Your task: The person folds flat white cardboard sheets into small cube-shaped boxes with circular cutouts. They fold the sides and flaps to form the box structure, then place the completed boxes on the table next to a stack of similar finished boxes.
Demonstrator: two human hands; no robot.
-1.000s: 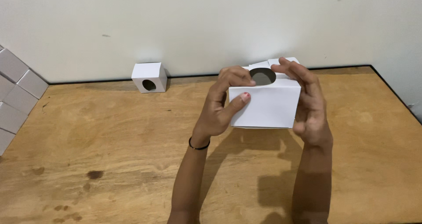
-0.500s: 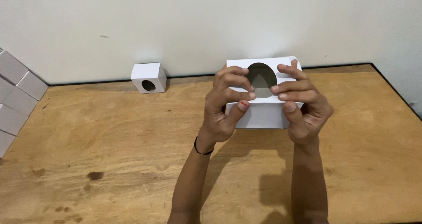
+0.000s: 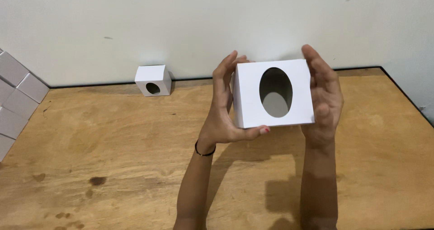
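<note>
**Wooden table, white box held up in both hands**

Wooden table (image 3: 90, 139) fills the view, with a pale wall behind it. You hold a white cardboard box (image 3: 253, 99) up in the air above the table, near the middle of the view. Its front face has a big oval hole (image 3: 275, 92), and you can see into the box through it. Your left hand (image 3: 224, 108) presses flat on the box's left side, with the thumb tucked under the bottom edge. Your right hand (image 3: 325, 99) presses flat on its right side, fingers pointing up. A thin black band (image 3: 204, 151) sits on your left wrist. Far back by the wall stands a small white box (image 3: 153, 80) with a round hole. Grey blocks (image 3: 16, 99) are stacked at the left edge.
</note>
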